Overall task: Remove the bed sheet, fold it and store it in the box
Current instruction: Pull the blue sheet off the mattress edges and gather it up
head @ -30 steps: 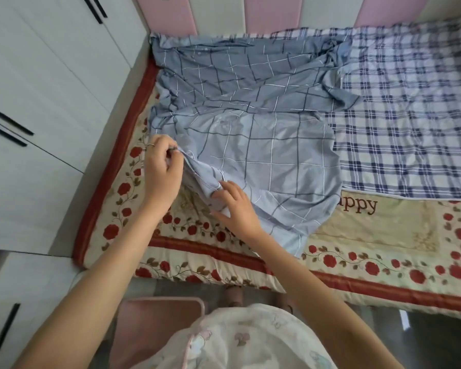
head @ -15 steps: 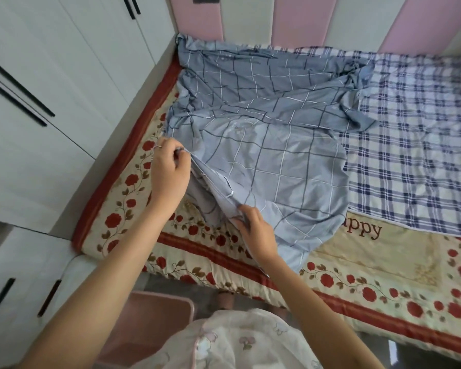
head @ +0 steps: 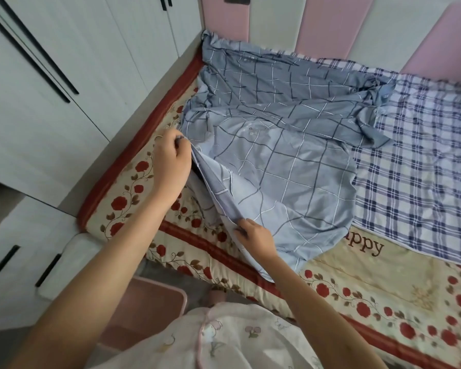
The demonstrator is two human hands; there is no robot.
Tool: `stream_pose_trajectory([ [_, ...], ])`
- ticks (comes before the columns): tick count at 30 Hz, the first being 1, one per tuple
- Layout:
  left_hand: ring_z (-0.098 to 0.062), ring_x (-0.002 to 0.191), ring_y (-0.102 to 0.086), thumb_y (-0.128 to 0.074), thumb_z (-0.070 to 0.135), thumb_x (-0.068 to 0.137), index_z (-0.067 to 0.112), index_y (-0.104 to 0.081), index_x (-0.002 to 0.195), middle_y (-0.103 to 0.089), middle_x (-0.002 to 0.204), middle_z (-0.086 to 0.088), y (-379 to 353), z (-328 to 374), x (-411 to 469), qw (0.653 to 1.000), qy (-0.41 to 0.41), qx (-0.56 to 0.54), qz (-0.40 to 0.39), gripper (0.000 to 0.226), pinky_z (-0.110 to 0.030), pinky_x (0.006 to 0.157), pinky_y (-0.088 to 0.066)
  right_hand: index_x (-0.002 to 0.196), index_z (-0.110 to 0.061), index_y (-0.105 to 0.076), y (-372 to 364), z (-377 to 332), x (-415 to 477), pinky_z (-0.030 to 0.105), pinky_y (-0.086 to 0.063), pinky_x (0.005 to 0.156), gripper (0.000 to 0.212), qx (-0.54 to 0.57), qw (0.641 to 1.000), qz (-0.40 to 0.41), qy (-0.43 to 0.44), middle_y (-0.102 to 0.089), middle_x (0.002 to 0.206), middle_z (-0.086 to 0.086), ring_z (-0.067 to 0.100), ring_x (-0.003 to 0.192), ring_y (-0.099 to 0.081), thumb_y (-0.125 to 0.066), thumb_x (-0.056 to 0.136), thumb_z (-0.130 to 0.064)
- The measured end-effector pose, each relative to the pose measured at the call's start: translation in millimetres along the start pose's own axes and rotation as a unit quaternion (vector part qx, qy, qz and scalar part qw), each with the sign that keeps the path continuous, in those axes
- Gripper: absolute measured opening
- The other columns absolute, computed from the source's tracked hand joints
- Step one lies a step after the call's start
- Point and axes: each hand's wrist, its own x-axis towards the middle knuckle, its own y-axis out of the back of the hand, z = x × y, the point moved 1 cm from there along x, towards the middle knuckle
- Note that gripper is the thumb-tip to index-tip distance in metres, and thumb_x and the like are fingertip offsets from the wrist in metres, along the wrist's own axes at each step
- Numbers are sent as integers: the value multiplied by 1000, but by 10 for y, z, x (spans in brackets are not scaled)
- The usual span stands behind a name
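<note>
Head view: the right hand has slid farther along the bed sheet's edge from the left hand. Both pinch this edge, which runs far-left to near-right. The sheet's bulk lies rightward on the bed; the box stands on the floor below.

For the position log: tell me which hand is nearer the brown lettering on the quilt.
Right. The right hand pinches the edge of the blue sheet just left of the lettering; the left hand grips that edge farther up and left, near the wardrobe.
</note>
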Motion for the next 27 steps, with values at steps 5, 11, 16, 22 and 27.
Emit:
stream_pose_trajectory([
  [5, -17, 66, -42, -39, 9, 89, 7, -48, 78, -47, 75, -10, 112, -131, 67, 999, 17, 29, 34, 14, -23, 53, -28, 81, -12, -49, 134, -24, -4, 29, -30, 60, 18, 33, 997, -52, -35, -49, 79, 2, 28, 77, -57, -52, 95, -23],
  [11, -30, 89, -52, -38, 11, 94, -3, -56, 98, -55, 98, -20, 269, -624, 149, 985, 101, 121, 68, 23, -30, 70, -34, 92, -8, -61, 788, 220, -214, 21, -26, 55, 33, 25, 997, 75, 19, -53, 74, -7, 23, 67, -57, -40, 91, -33],
  [16, -36, 91, -54, -39, 13, 93, -5, -56, 98, -57, 100, -26, 262, -935, 197, 979, 129, 149, 48, 25, -30, 67, -31, 95, -5, -62, 989, 185, -148, 33, -40, 58, 22, 16, 992, 122, 38, -62, 82, 5, 27, 69, -60, -45, 88, -17],
  [22, -36, 91, -55, -39, 8, 93, -8, -57, 107, -57, 107, -29, 189, -1158, 109, 969, 203, 141, -3, 27, -31, 67, -34, 96, -7, -65, 1224, -37, -65, 38, -49, 53, 13, 1, 983, 172, 70, -63, 88, 1, 23, 69, -60, -54, 89, -5],
  [27, -35, 98, -56, -41, 6, 96, -5, -58, 108, -58, 102, -22, 178, -1282, -66, 976, 206, 71, 13, 24, -28, 73, -35, 97, -8, -68, 1381, -89, -12, 37, -46, 44, 16, -54, 979, 188, 62, -61, 93, 4, 24, 63, -58, -62, 85, 1],
])
